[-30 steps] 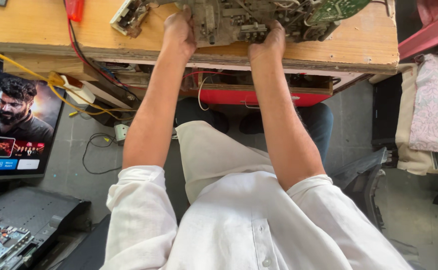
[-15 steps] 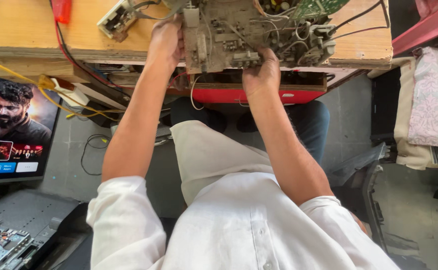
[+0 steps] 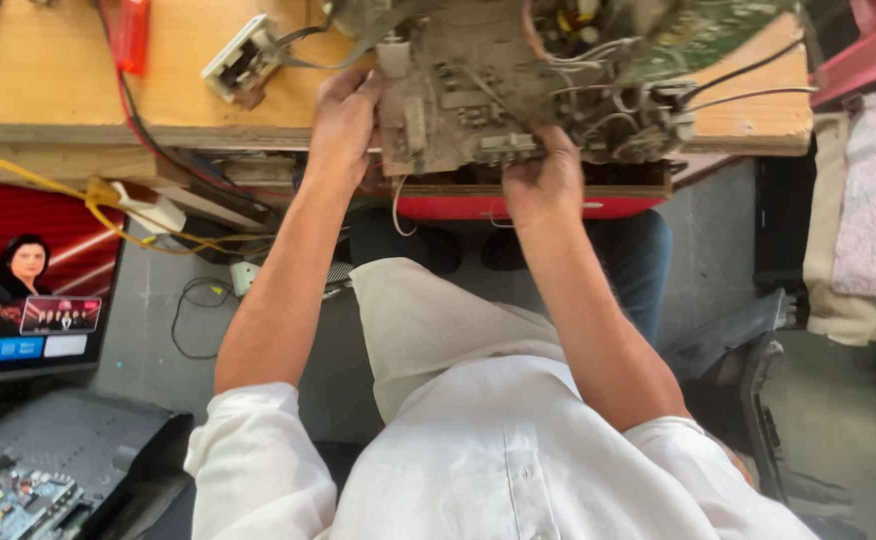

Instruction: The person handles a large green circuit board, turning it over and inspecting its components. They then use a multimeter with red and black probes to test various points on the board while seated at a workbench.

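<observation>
We hold a dusty grey circuit board assembly with many wires (image 3: pixel 518 90) at the front edge of the light wooden workbench (image 3: pixel 58 90). Our left hand (image 3: pixel 343 115) clasps its left side with curled fingers, and our right hand (image 3: pixel 543 180) grips its lower edge from below. A small white plastic box (image 3: pixel 241 60) lies just beside on the bench, and a lit flat screen (image 3: pixel 28 300) stands low at the left.

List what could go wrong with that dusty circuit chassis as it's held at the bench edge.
1. The circuit chassis overhangs the wooden bench edge; if the left hand or right hand slips, it may drop.
2. Loose wires trail from it and might snag.
3. The small white module could get dragged along.
</observation>
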